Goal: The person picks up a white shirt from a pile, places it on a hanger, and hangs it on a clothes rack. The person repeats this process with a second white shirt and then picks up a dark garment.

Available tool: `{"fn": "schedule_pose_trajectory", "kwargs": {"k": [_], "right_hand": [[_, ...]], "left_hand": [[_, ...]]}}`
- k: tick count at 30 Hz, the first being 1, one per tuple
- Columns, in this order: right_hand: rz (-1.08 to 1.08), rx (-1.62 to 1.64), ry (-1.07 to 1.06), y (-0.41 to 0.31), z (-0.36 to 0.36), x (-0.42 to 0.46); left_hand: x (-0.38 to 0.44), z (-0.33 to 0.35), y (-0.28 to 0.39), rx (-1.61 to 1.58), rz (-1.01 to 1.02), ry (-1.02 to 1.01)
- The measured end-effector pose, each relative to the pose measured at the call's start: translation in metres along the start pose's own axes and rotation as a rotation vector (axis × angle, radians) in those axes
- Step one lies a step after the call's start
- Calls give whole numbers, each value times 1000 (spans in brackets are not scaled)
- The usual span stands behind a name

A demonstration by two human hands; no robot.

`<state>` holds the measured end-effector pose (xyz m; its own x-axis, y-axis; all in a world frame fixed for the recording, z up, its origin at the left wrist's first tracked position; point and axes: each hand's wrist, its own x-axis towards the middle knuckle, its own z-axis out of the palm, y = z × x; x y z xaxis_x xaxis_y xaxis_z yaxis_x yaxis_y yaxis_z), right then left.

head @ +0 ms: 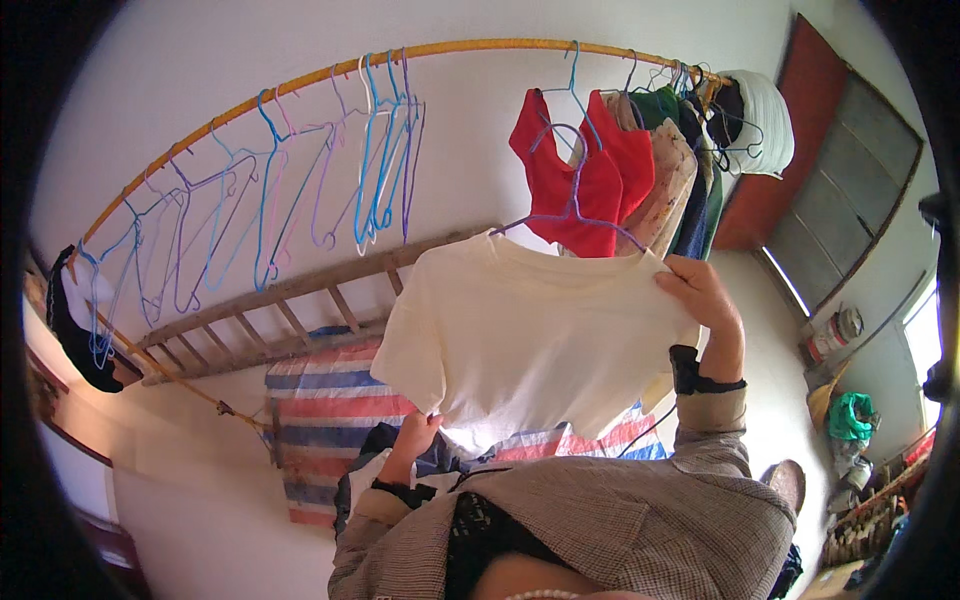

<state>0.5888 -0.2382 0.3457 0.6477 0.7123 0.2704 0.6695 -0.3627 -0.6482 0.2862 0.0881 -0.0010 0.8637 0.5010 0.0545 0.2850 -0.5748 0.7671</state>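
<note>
A cream short-sleeved T-shirt (555, 330) hangs in front of me on a purple wire hanger (577, 202), whose arms go into the neckline. My right hand (701, 292) pinches the shirt at its right shoulder, by the end of the hanger's arm. Lower down, my left hand (416, 442) holds the cloth near the edge of the left sleeve. The hanger's hook stands up in front of a red garment (574, 176) on a blue hanger, below the yellow rod; it looks free of the rod. Both ends of the purple hanger are hidden inside the shirt.
Several empty wire hangers (262, 195) hang along the left of a bent yellow rod (465, 46). Clothes (667, 165) crowd its right end. Behind the shirt are a wooden ladder (292, 319) and a striped plastic sheet (322, 442). A green bag (853, 416) lies at right.
</note>
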Motion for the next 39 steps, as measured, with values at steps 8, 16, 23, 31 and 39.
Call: {"fn": "schedule_pose_trajectory", "kwargs": {"k": [8, 16, 23, 31, 39], "right_hand": [[-38, -59, 113, -5, -6, 26], [-55, -123, 182, -1, -7, 70], [-150, -104, 220, -9, -6, 113], [-211, -161, 285, -21, 4, 163], [-272, -186, 295, -26, 14, 203]], "left_hand": [[42, 7, 33, -165, 19, 122], [84, 9, 48, -278, 56, 222], [129, -4, 63, -530, 157, 256], [169, -25, 79, -795, 228, 183], [189, -36, 79, -874, 207, 140]]}}
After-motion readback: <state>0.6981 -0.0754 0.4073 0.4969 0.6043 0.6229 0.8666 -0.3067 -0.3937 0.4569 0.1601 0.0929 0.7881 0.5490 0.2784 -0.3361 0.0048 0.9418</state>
